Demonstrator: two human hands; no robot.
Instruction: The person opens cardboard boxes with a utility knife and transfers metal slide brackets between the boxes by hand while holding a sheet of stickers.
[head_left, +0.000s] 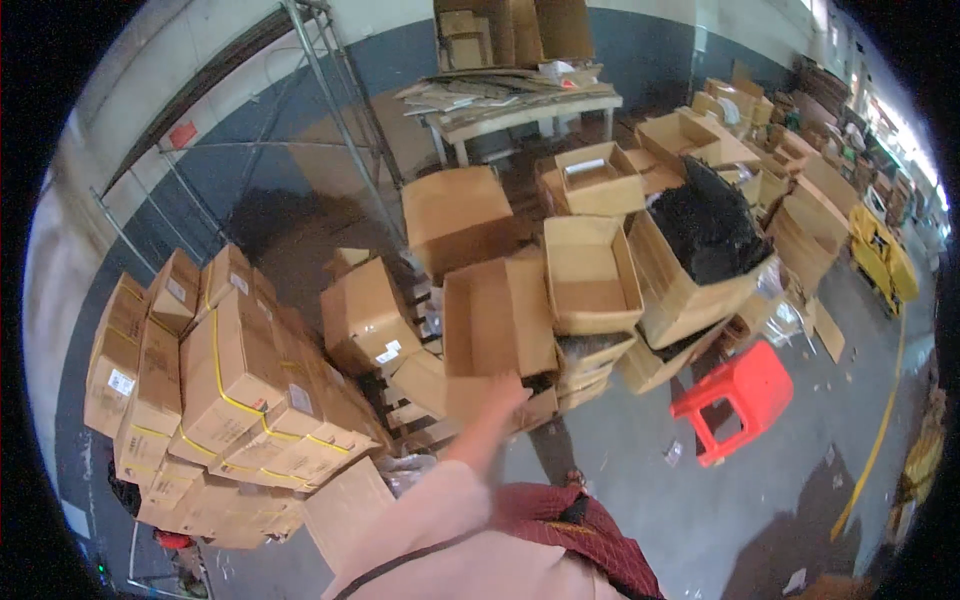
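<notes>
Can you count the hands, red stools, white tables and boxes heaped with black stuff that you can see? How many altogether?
Hand: 1
Red stool: 1
White table: 1
Box heaped with black stuff: 1
Total: 4

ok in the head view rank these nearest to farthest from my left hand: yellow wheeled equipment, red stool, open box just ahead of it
From your left hand:
1. Open box: just ahead, right at the blurred fingers.
2. Red stool: to the right, on the floor.
3. Yellow wheeled equipment: farthest, beyond the stool at far right.
</notes>
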